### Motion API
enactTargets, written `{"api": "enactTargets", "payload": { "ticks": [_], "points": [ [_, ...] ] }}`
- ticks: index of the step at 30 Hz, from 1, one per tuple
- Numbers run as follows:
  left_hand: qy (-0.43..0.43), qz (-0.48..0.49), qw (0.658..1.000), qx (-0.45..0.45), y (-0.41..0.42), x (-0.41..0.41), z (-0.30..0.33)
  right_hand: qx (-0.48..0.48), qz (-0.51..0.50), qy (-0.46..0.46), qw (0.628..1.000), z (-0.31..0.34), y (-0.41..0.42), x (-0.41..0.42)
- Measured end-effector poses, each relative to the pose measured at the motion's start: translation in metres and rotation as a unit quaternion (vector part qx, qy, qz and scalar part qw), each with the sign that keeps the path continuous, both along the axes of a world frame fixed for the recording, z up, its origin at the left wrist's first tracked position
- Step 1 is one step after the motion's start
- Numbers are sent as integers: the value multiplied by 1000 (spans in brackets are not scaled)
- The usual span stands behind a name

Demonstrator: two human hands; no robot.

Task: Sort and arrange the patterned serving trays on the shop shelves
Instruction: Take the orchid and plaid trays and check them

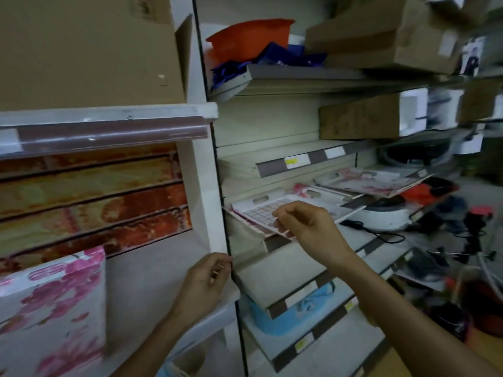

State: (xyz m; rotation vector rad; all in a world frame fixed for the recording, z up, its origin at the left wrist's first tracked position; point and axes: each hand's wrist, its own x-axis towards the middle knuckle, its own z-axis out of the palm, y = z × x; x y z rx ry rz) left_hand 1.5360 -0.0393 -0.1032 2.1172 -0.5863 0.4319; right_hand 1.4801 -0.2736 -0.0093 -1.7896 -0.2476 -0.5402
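White melamine with a pink-and-grey grid print forms the checked tray, which is laid flat on the sloped shelf, overhanging its front edge, presumably so the pattern is displayed. The near edge is pinched by the right hand, thumb above and fingers beneath. The long axis runs from the shelf's front edge up toward its back, handle slot rearmost. A floral tray is laid likewise further right. The left hand is loosely curled beside the upright; contents cannot be determined.
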Motion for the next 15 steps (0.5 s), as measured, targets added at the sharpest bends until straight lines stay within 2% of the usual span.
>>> {"api": "enactTargets", "payload": {
  "ticks": [10,15],
  "points": [
    [-75,-104,989,77,-137,46,-11,54,-74,28,995,-31,-118,6],
    [-87,-90,989,81,-184,82,-19,60,-110,52,991,-46,-159,33]
  ]
}}
